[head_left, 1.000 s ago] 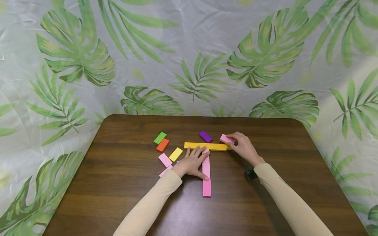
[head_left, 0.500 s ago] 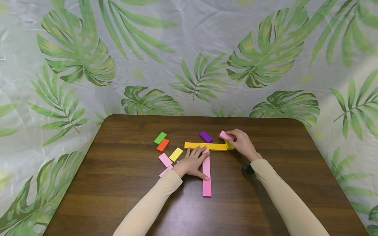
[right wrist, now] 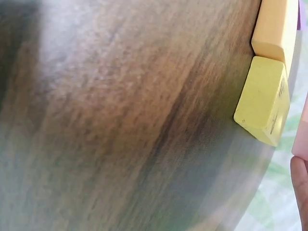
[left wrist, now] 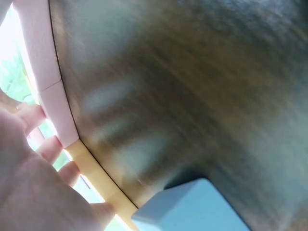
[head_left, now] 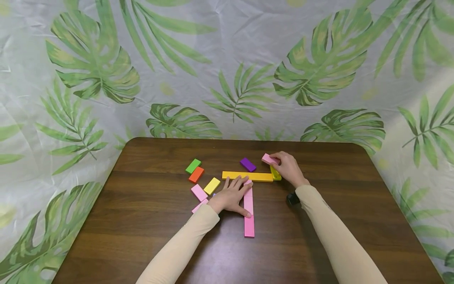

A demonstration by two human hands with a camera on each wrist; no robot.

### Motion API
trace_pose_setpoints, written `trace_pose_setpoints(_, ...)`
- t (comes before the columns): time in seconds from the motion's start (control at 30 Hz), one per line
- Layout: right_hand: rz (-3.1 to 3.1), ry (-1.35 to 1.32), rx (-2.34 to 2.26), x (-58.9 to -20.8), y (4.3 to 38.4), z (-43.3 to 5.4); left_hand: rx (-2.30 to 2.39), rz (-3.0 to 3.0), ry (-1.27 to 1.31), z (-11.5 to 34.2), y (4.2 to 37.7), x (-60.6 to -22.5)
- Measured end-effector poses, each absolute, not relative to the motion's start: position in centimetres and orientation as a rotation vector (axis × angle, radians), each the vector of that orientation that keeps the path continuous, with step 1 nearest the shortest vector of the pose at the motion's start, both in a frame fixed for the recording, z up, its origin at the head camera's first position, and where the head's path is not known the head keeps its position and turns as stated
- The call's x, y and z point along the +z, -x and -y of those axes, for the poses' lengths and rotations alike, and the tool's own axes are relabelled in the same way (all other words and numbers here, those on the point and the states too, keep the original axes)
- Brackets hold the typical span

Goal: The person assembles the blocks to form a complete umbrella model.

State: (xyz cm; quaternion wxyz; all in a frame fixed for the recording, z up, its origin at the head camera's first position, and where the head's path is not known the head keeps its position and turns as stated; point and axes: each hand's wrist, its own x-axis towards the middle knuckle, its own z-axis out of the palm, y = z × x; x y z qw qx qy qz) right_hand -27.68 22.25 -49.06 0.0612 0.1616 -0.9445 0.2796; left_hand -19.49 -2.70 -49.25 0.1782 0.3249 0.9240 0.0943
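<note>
In the head view my right hand (head_left: 288, 169) pinches a pink block (head_left: 268, 158) near the far end of a yellow block (head_left: 275, 172). That yellow block stands at the right end of a row of orange blocks (head_left: 260, 177); the right wrist view shows the yellow block (right wrist: 262, 96) touching the orange one (right wrist: 272, 33). My left hand (head_left: 230, 197) lies with fingers spread, fingertips at the orange row and thumb on a column of pink blocks (head_left: 249, 227) that runs toward me. The palm hides part of both the column and a blue block (left wrist: 192, 209).
A purple block (head_left: 248, 164) lies behind the orange row. Left of it are green (head_left: 193, 166), red-orange (head_left: 196, 175) and pale yellow (head_left: 212, 186) blocks, with two loose pink blocks (head_left: 199, 192) nearer me. A leaf-patterned cloth (head_left: 237, 90) hangs behind the wooden table (head_left: 142, 236).
My right hand has moved a little away from me and to the left with the pink block, uncovering more of the yellow block. The left hand stays in place.
</note>
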Motion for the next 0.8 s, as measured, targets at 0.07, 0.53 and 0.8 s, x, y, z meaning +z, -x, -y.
trace_pose_setpoints(0.07,2.862,-0.477,0.845,-49.1,27.8,-22.2,0.262,-2.613,-0.918,2.7,19.5,-49.3)
trace_pose_setpoints(0.53,2.907,-0.342,0.866,-49.0,28.8,-21.5,0.249,-2.611,-0.917,2.6,19.7,-49.6)
trace_pose_setpoints(0.8,2.936,-0.248,0.894,-49.1,29.1,-20.7,0.259,-2.616,-0.924,2.7,19.6,-49.5)
